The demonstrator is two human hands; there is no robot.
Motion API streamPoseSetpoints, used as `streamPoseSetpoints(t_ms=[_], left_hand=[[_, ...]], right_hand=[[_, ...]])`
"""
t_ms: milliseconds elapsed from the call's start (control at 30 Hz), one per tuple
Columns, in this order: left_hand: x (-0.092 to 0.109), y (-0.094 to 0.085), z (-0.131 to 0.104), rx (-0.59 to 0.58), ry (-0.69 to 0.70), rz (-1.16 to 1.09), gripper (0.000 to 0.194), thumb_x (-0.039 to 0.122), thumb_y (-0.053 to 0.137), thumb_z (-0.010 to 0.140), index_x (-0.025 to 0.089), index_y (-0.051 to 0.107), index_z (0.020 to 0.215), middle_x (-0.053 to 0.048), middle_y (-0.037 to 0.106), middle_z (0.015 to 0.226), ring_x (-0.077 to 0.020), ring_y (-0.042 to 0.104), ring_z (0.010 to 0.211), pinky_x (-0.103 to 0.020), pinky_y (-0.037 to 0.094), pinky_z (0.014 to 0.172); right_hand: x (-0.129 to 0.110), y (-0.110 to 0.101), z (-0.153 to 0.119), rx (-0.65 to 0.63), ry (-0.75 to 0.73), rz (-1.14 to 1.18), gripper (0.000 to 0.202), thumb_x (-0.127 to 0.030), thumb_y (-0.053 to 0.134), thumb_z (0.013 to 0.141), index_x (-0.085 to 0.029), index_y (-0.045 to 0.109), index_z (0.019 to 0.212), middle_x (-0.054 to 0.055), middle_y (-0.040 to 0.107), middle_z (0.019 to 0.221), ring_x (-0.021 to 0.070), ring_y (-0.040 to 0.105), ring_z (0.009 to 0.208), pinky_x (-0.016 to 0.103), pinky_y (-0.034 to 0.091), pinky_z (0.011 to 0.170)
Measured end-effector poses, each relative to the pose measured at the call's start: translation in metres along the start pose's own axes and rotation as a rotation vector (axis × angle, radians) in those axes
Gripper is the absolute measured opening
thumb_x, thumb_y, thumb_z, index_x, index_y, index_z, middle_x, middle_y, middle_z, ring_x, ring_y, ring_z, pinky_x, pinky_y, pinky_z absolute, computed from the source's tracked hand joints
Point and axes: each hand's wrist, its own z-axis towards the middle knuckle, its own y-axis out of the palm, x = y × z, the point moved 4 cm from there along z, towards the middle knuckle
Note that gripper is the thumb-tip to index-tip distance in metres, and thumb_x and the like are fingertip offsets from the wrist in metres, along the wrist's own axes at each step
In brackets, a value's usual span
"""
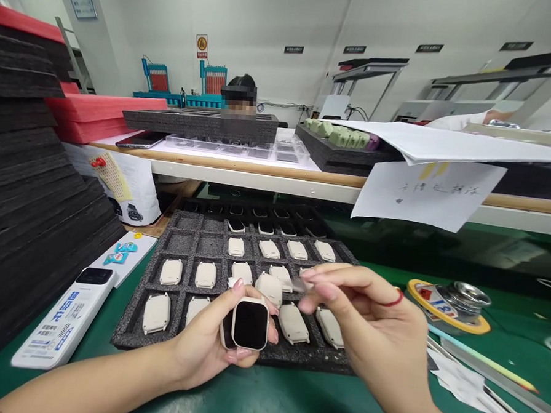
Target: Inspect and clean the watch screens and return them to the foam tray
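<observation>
My left hand (206, 344) is closed around a smartwatch (251, 324), its black screen facing up toward me inside a cream frame. A second dark-faced edge shows just left of it, perhaps another watch in the same grip. To the right, my right hand (371, 322) pinches a small, pale, blurred piece (300, 285) between thumb and fingers; I cannot make out what it is. Both hands are over a black foam tray (190, 251) whose compartments hold several cream watch cases (156, 312), mostly back side up. Another pale case (270, 288) shows just beyond my left fingers.
A white printed box (66, 319) lies left, beside tall black foam stacks (23, 175). At right are a yellow-rimmed tape roll (436, 307) with a metal-topped container, tweezers-like tools and crumpled paper (463, 376). A shelf edge (258, 176) crosses behind; a person sits beyond it.
</observation>
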Motion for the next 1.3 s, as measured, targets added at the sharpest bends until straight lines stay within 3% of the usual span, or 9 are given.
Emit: streamPoseSetpoints(t_ms=[133, 233, 433, 533, 633, 767, 1000, 1133, 1300], left_hand=[[0.001, 0.000, -0.001, 0.000, 0.013, -0.016, 0.044, 0.056, 0.058, 0.090, 0.013, 0.068, 0.093, -0.007, 0.067, 0.076, -0.0034, 0.038, 0.044, -0.019, 0.022, 0.045], [0.001, 0.000, -0.001, 0.002, 0.006, -0.015, 0.045, 0.056, 0.057, 0.091, 0.013, 0.069, 0.094, -0.008, 0.067, 0.078, -0.0041, 0.040, 0.045, -0.019, 0.022, 0.044], [-0.001, -0.003, -0.001, 0.006, -0.028, -0.017, 0.044, 0.060, 0.059, 0.087, 0.016, 0.066, 0.090, -0.005, 0.067, 0.075, -0.0044, 0.041, 0.043, -0.019, 0.024, 0.043], [-0.002, -0.005, -0.001, 0.021, -0.052, -0.029, 0.045, 0.062, 0.063, 0.083, 0.018, 0.064, 0.086, 0.001, 0.056, 0.057, -0.0061, 0.041, 0.043, -0.018, 0.024, 0.043], [-0.002, -0.006, -0.001, 0.045, -0.062, -0.033, 0.046, 0.063, 0.065, 0.081, 0.017, 0.064, 0.085, 0.003, 0.052, 0.058, -0.0057, 0.042, 0.043, -0.017, 0.023, 0.042], [-0.003, -0.006, -0.001, 0.066, -0.074, -0.033, 0.048, 0.062, 0.067, 0.079, 0.016, 0.067, 0.091, 0.002, 0.054, 0.066, -0.0048, 0.044, 0.045, -0.016, 0.023, 0.041], [-0.001, -0.004, 0.000, 0.091, -0.038, -0.020, 0.053, 0.067, 0.070, 0.075, 0.015, 0.064, 0.085, 0.005, 0.049, 0.060, -0.0038, 0.037, 0.043, -0.016, 0.021, 0.039], [0.000, -0.001, 0.000, 0.075, 0.040, 0.103, 0.049, 0.064, 0.068, 0.079, 0.016, 0.061, 0.081, 0.005, 0.049, 0.060, -0.0024, 0.032, 0.040, -0.016, 0.018, 0.038], [-0.001, -0.001, 0.001, 0.003, 0.054, 0.078, 0.046, 0.060, 0.068, 0.081, 0.015, 0.063, 0.084, 0.005, 0.049, 0.060, -0.0015, 0.028, 0.041, -0.015, 0.018, 0.038]], right_hand=[[0.000, -0.009, 0.004, 0.012, 0.010, -0.027, 0.011, -0.023, 0.071, 0.088, -0.027, 0.073, 0.098, 0.001, 0.078, 0.099, 0.0174, 0.076, 0.090, 0.026, 0.063, 0.085], [0.002, -0.011, 0.006, -0.033, -0.029, -0.066, 0.017, -0.016, 0.068, 0.088, -0.027, 0.071, 0.100, 0.000, 0.078, 0.098, 0.0170, 0.076, 0.092, 0.026, 0.064, 0.085], [-0.015, 0.001, -0.005, -0.333, -0.508, -0.298, 0.032, 0.000, 0.070, 0.082, -0.022, 0.073, 0.105, 0.004, 0.079, 0.094, 0.0190, 0.075, 0.090, 0.030, 0.064, 0.082], [-0.024, 0.008, -0.012, -0.443, -0.595, -0.325, 0.033, 0.000, 0.070, 0.083, -0.017, 0.073, 0.111, 0.007, 0.079, 0.098, 0.0194, 0.073, 0.097, 0.030, 0.062, 0.087], [-0.028, 0.014, -0.017, -0.550, -0.565, -0.322, 0.025, -0.006, 0.066, 0.090, -0.017, 0.073, 0.111, 0.005, 0.079, 0.103, 0.0160, 0.072, 0.101, 0.026, 0.056, 0.097], [-0.030, 0.019, -0.021, -0.554, -0.567, -0.323, 0.021, -0.013, 0.057, 0.098, -0.017, 0.074, 0.110, 0.003, 0.078, 0.105, 0.0117, 0.069, 0.106, 0.020, 0.049, 0.104], [-0.025, 0.026, -0.025, -0.464, -0.588, -0.463, 0.026, -0.016, 0.074, 0.084, -0.018, 0.070, 0.109, 0.005, 0.077, 0.094, 0.0195, 0.067, 0.087, 0.033, 0.058, 0.083], [-0.014, 0.031, -0.029, -0.449, -0.407, -0.492, 0.066, -0.035, 0.080, 0.080, -0.016, 0.052, 0.137, 0.006, 0.067, 0.089, 0.0199, 0.060, 0.076, 0.033, 0.056, 0.066], [-0.005, 0.031, -0.028, -0.486, -0.200, -0.334, 0.056, -0.022, 0.080, 0.079, -0.027, 0.053, 0.128, 0.000, 0.059, 0.087, 0.0168, 0.059, 0.079, 0.028, 0.054, 0.072]])
